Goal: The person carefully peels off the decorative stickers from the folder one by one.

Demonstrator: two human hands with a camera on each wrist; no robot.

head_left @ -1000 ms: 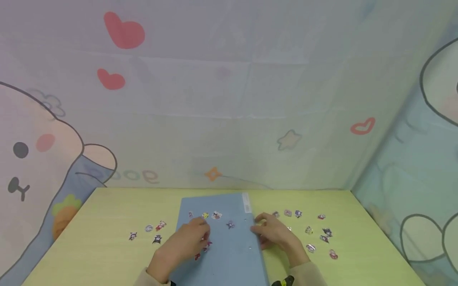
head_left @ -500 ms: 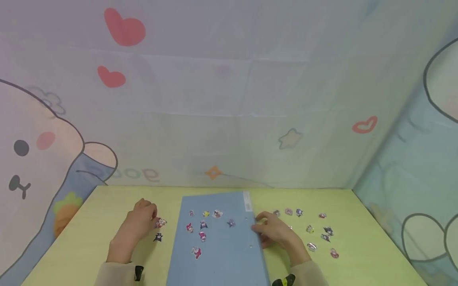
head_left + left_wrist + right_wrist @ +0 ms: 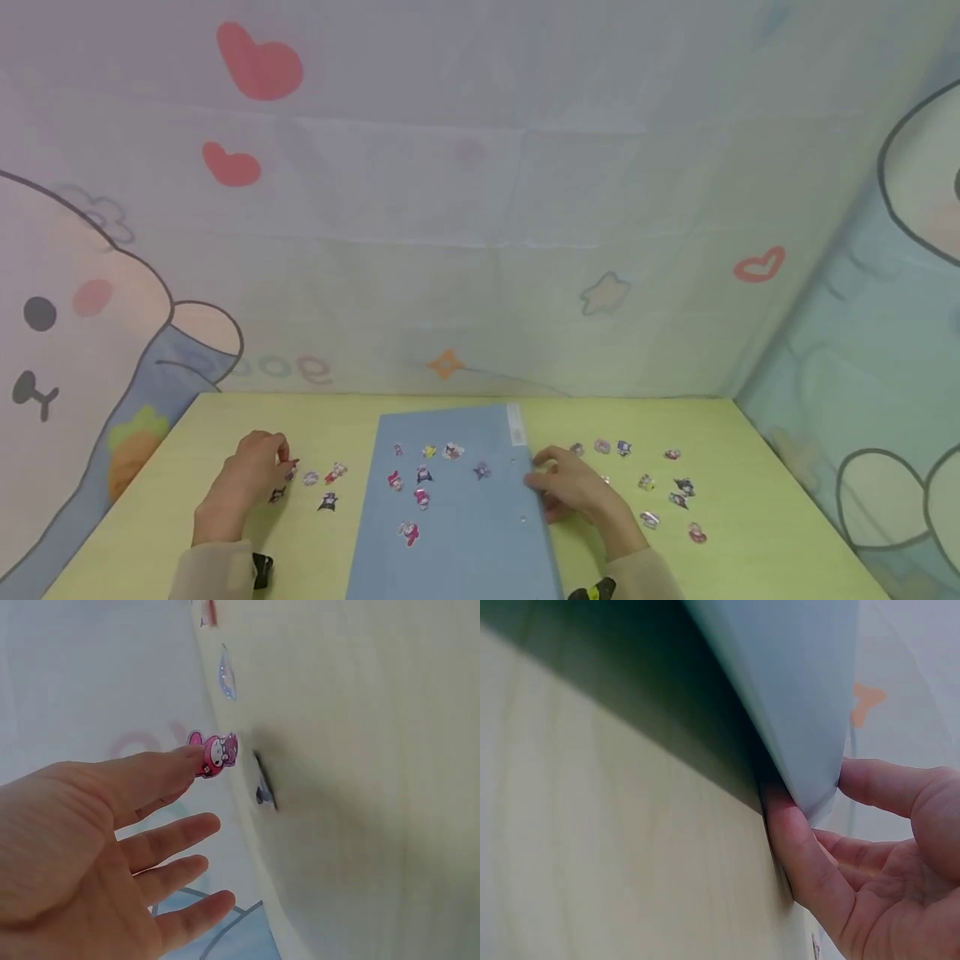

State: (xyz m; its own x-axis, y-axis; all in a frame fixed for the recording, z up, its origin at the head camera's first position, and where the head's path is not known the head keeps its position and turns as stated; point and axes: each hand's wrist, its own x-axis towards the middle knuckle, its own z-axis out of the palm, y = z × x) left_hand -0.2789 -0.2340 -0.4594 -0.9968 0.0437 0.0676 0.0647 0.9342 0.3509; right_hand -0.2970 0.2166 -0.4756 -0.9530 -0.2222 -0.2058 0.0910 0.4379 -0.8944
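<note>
My left hand [image 3: 243, 479] is over the left part of the table, pinching a small pink cartoon sticker [image 3: 216, 756] between thumb and forefinger, the other fingers spread. Just below the held sticker, a dark-printed sticker [image 3: 277, 495] lies on the table. A blue folder [image 3: 480, 550] is in the middle, with several cartoon stickers [image 3: 422, 498] scattered on its cover. My right hand [image 3: 573, 487] grips the folder's right edge, thumb on top and fingers underneath. In the right wrist view that edge is lifted off the table, with shadow beneath it.
Left of the folder lie a few loose stickers [image 3: 327, 502]. Several more stickers [image 3: 684, 487] are spread over the table [image 3: 780, 550] to the right of my right hand. A printed cloth [image 3: 480, 208] hangs behind the table's back edge.
My left hand has moved from above the folder to the left side of the table, then a little further left. The right hand keeps its hold on the folder's edge.
</note>
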